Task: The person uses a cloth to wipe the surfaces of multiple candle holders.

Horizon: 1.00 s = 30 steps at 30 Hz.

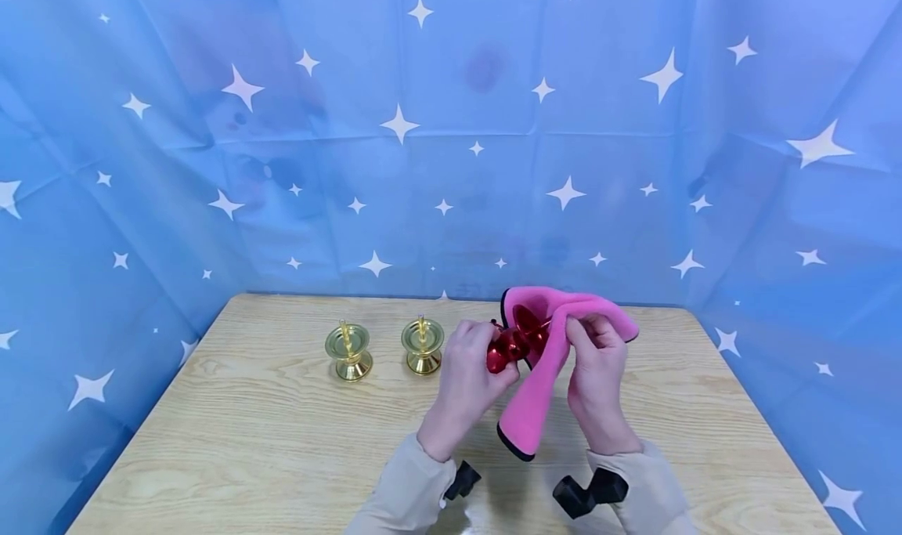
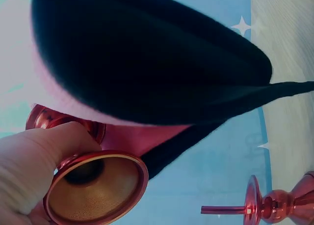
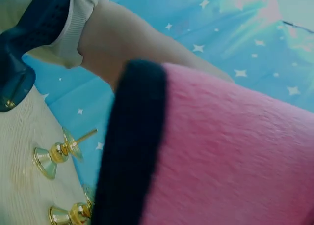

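Observation:
My left hand grips a shiny red metal candlestick by its middle, tilted on its side above the table. Its hollow, gold-coloured base opening faces the left wrist camera. A pink cloth with a dark edge drapes around the candlestick's dish end. My right hand pinches a fold of this cloth between thumb and fingers, close beside the dish. In the right wrist view the cloth covers the right hand's fingers and the candlestick.
Two gold candlesticks with upright spikes stand left of my hands on the wooden table. Another red candlestick stands at the lower right of the left wrist view. A blue star-patterned curtain surrounds the table's back and sides.

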{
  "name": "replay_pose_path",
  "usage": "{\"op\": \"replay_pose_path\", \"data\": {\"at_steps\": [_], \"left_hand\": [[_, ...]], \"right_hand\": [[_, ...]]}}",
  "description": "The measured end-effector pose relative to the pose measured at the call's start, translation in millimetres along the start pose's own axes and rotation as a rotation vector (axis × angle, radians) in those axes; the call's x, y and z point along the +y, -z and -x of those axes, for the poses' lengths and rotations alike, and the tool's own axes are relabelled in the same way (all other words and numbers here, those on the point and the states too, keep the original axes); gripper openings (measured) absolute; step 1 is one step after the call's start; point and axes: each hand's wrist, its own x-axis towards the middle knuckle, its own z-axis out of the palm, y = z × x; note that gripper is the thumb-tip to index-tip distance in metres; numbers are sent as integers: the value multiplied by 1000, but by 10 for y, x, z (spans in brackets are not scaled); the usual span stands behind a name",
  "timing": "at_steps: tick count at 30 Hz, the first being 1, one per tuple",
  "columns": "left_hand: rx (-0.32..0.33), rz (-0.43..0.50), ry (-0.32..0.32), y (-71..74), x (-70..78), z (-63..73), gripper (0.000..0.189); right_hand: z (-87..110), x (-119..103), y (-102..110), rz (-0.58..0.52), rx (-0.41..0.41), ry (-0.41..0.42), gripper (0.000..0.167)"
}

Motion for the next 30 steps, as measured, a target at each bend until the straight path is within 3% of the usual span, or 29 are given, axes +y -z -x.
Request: {"op": "replay_pose_path", "data": {"at_steps": [7,15,19,23,30], "left_hand": [[-1,30,16,-6,14,-2,30],[-31,69,78,-5,-35,25,29],[-12,82,96,-3,-40,11,29],[17,83,94,-5,-37,-10,28],[56,81,72,-17,-37,-17,28]], "right_hand": [[-7,18,-33,-181,54,41,24],[-80,3,50,-225,84,16,15],[-50,31,84,-192,51,-31,17],[0,67,97,-122,-41,-32,22],[45,88,103,118,-159,-27,31]]}}
